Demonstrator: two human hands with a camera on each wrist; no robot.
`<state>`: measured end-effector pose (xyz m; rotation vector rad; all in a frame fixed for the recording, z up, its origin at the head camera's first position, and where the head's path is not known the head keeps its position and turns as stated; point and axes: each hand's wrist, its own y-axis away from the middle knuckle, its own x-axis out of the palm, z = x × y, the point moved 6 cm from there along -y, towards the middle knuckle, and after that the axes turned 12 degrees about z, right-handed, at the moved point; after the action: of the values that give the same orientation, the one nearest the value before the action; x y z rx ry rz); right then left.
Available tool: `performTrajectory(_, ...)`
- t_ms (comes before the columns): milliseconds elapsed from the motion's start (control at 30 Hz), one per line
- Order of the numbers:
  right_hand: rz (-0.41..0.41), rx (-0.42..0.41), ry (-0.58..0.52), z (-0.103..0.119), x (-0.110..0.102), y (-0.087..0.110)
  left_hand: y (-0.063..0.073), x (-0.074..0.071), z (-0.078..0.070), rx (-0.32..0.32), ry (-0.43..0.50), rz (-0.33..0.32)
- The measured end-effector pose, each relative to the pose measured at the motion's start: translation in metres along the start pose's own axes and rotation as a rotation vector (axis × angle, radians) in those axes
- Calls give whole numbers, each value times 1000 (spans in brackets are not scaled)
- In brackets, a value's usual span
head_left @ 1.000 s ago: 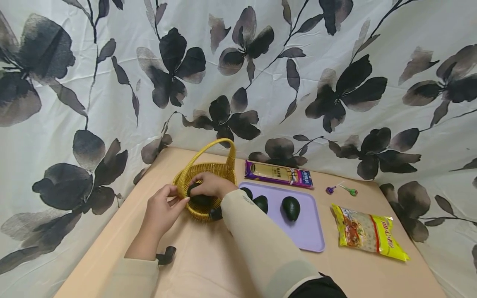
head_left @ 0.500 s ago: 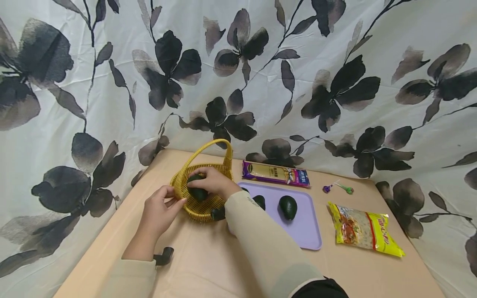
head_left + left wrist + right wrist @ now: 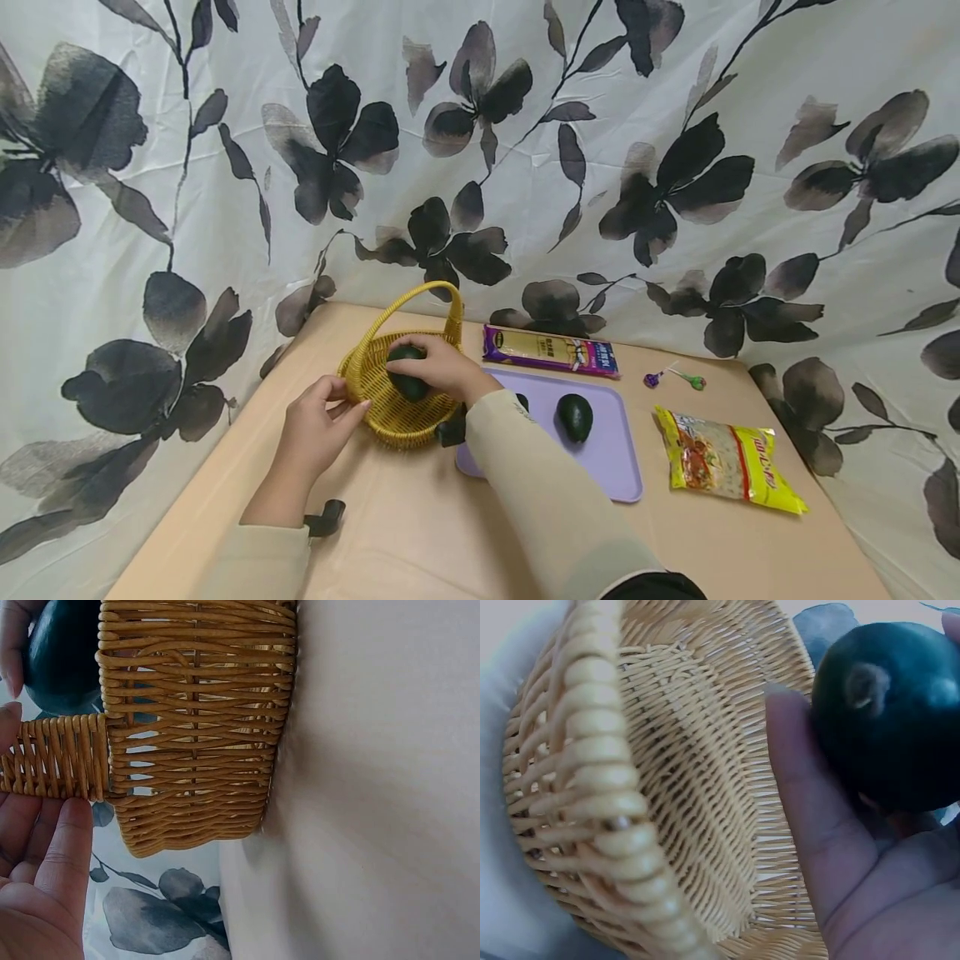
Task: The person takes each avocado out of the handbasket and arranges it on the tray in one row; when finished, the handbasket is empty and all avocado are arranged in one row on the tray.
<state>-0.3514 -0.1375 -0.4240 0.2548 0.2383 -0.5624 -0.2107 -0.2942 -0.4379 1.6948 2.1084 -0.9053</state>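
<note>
My right hand [image 3: 442, 368] grips a dark green avocado [image 3: 407, 375] over the opening of a yellow wicker basket [image 3: 405, 432]. Seen from the right wrist, the stem end of the avocado [image 3: 900, 712] faces the camera, with the thumb along one side and the basket's woven floor [image 3: 697, 765] below. At the basket's left, my left hand [image 3: 311, 437] holds the foot of the handle; the left wrist view has thumb and fingers on either side of this woven handle [image 3: 56, 757]. The basket stands upright on the table.
A lilac tray [image 3: 622, 458] right of the basket bears an avocado [image 3: 575, 418] and another [image 3: 522, 402] mostly hidden by the right sleeve. Behind lies a purple noodle packet [image 3: 551, 352]. Further right are two lollipops [image 3: 652, 380] and a yellow food bag [image 3: 731, 462]. Floral cloth [image 3: 360, 250] hangs behind.
My right hand has raised the avocado from down inside the basket toward the rim and moved it slightly right. The left hand keeps its hold on the handle.
</note>
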Motion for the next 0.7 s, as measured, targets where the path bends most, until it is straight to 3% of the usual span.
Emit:
performTrajectory(233,0,-37,32,7,-7,8,1,0,-1,1,-10,1)
performTrajectory(433,15,-19,22,9,-11,15,2,0,0,2,-2,-6)
performTrajectory(700,-41,-9,20,7,-22,28,3,1,-1,12,-4,-14)
